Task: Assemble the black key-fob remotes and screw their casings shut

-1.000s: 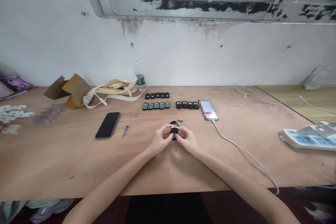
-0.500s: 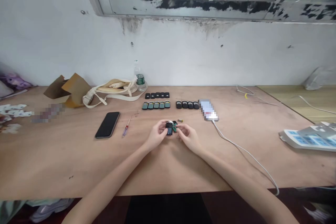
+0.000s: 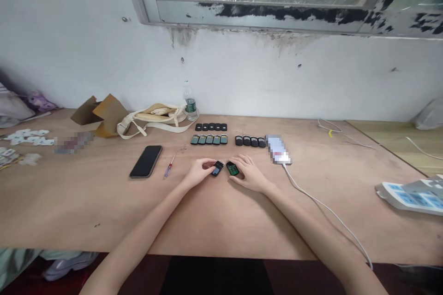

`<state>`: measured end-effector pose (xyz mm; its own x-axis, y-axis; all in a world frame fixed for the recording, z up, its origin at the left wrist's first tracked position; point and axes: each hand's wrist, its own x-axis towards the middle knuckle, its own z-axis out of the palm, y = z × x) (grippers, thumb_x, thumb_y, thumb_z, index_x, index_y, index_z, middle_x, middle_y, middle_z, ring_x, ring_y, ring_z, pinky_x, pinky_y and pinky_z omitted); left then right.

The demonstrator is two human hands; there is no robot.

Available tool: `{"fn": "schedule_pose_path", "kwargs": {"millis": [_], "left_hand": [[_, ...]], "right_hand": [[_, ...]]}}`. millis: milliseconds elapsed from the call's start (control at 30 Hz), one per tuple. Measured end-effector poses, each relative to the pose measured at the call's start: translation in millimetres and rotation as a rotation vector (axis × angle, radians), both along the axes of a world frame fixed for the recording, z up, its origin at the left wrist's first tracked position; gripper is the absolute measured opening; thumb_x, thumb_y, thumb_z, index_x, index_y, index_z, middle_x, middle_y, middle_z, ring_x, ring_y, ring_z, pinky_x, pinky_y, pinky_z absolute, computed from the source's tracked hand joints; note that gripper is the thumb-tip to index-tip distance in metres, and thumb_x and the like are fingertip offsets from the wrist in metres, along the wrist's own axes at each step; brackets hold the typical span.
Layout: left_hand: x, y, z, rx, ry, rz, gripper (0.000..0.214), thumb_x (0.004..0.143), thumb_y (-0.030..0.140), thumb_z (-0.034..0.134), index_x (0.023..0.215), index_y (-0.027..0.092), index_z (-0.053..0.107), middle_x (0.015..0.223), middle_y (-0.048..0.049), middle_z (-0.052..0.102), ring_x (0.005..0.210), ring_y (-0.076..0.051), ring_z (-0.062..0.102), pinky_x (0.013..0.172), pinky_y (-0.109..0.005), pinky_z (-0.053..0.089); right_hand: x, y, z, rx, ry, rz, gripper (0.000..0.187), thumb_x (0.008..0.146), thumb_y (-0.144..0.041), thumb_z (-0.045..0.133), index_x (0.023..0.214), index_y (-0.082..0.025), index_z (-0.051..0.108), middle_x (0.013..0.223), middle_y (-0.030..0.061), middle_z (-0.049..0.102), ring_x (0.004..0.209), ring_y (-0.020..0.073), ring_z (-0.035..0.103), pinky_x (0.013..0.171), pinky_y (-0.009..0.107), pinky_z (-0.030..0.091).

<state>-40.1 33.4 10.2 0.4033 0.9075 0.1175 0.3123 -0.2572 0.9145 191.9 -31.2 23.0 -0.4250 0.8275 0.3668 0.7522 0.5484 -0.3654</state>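
My left hand (image 3: pixel 200 171) pinches a small black case half (image 3: pixel 217 168) with a grey-blue panel, tilted on the table. Fingers of my right hand (image 3: pixel 251 173) curl around a black shell holding a green circuit board (image 3: pixel 233 169). A narrow gap separates the two pieces. Beyond my hands lie a row of black cases with grey-blue panels (image 3: pixel 209 139), a row of small black covers (image 3: pixel 211 126) and a group of black cases with silver bands (image 3: pixel 250 141). Left of my left hand is a thin screwdriver (image 3: pixel 170 166) with a clear purplish handle.
A black phone (image 3: pixel 146 162) lies at left; a second phone (image 3: pixel 278 148) with a white cable (image 3: pixel 320 203) is at right. Along the back are a paper bag (image 3: pixel 110 113), a cream bag (image 3: pixel 157 115) and a water bottle (image 3: pixel 190 103). A power strip (image 3: pixel 403 195) sits far right.
The two pieces have moved apart: my left hand went left with the panelled half, and my right hand now wraps the circuit-board shell. The small cylinder beyond my right hand is hidden. The view shifted slightly.
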Motion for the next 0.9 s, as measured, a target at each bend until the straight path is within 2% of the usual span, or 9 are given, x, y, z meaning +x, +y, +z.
{"fn": "schedule_pose_path", "kwargs": {"millis": [100, 200, 267, 367, 433, 533, 733, 900], "left_hand": [[2.6, -3.2, 2.4, 0.095, 0.057, 0.028, 0.027, 0.075, 0.036, 0.066, 0.093, 0.017, 0.072, 0.095, -0.0085, 0.07, 0.075, -0.019, 0.064, 0.074, -0.033, 0.054], [6.5, -8.6, 4.3, 0.113, 0.073, 0.026, 0.031, 0.078, 0.039, 0.063, 0.099, 0.018, 0.071, 0.096, -0.0088, 0.068, 0.077, -0.019, 0.064, 0.073, -0.032, 0.053], [9.1, -12.8, 4.6, 0.157, 0.099, 0.013, 0.038, 0.075, 0.041, 0.067, 0.105, 0.018, 0.068, 0.1, -0.0091, 0.067, 0.085, -0.021, 0.064, 0.078, -0.034, 0.052], [11.7, -17.8, 4.0, 0.279, 0.166, -0.03, 0.047, 0.069, 0.034, 0.074, 0.112, 0.019, 0.064, 0.104, -0.0089, 0.064, 0.098, -0.025, 0.06, 0.088, -0.038, 0.049], [12.2, -19.2, 3.5, 0.322, 0.196, -0.047, 0.042, 0.071, 0.027, 0.071, 0.112, 0.02, 0.063, 0.104, -0.0085, 0.064, 0.101, -0.025, 0.058, 0.09, -0.04, 0.047], [11.7, -18.4, 3.2, 0.335, 0.181, -0.058, 0.037, 0.075, 0.02, 0.065, 0.112, 0.02, 0.063, 0.106, -0.0084, 0.063, 0.102, -0.024, 0.057, 0.09, -0.039, 0.047], [10.5, -17.0, 3.0, 0.314, 0.132, -0.1, 0.036, 0.077, 0.019, 0.062, 0.112, 0.02, 0.062, 0.11, -0.0085, 0.061, 0.104, -0.023, 0.058, 0.091, -0.037, 0.047], [11.4, -20.3, 2.1, 0.301, 0.099, -0.145, 0.037, 0.077, 0.02, 0.062, 0.115, 0.02, 0.06, 0.113, -0.0077, 0.058, 0.104, -0.021, 0.058, 0.09, -0.034, 0.048]], "right_hand": [[0.9, -0.9, -1.2, 0.008, 0.001, 0.003, 0.058, 0.083, -0.04, 0.059, 0.136, -0.023, 0.041, 0.131, 0.0124, 0.051, 0.128, 0.0301, 0.038, 0.107, 0.052, 0.03], [0.0, -2.8, -2.2, 0.012, 0.0, -0.051, 0.055, 0.083, -0.04, 0.059, 0.133, -0.024, 0.043, 0.128, 0.0119, 0.053, 0.121, 0.0304, 0.042, 0.102, 0.05, 0.036], [-1.4, -4.7, -2.7, 0.006, -0.018, -0.114, 0.049, 0.084, -0.04, 0.058, 0.129, -0.025, 0.048, 0.121, 0.0116, 0.055, 0.112, 0.0302, 0.046, 0.096, 0.048, 0.04], [-2.9, -6.7, -4.0, 0.011, -0.056, -0.151, 0.037, 0.086, -0.036, 0.056, 0.122, -0.026, 0.055, 0.113, 0.0105, 0.056, 0.103, 0.0284, 0.048, 0.092, 0.044, 0.041], [-3.0, -7.2, -4.5, 0.016, -0.068, -0.144, 0.032, 0.086, -0.033, 0.055, 0.118, -0.026, 0.057, 0.11, 0.01, 0.057, 0.101, 0.0275, 0.049, 0.091, 0.043, 0.04], [-1.8, -8.4, -3.2, -0.01, -0.059, -0.141, 0.028, 0.085, -0.033, 0.056, 0.112, -0.025, 0.058, 0.107, 0.0093, 0.057, 0.1, 0.0266, 0.049, 0.091, 0.043, 0.038], [2.0, -12.9, 0.8, -0.125, 0.019, -0.158, 0.026, 0.083, -0.034, 0.06, 0.106, -0.025, 0.054, 0.103, 0.0074, 0.056, 0.096, 0.0257, 0.049, 0.087, 0.041, 0.039], [4.0, -10.3, -3.3, -0.106, 0.094, -0.238, 0.021, 0.084, -0.027, 0.058, 0.104, -0.023, 0.054, 0.103, 0.0082, 0.055, 0.097, 0.0262, 0.049, 0.085, 0.041, 0.04]]}}
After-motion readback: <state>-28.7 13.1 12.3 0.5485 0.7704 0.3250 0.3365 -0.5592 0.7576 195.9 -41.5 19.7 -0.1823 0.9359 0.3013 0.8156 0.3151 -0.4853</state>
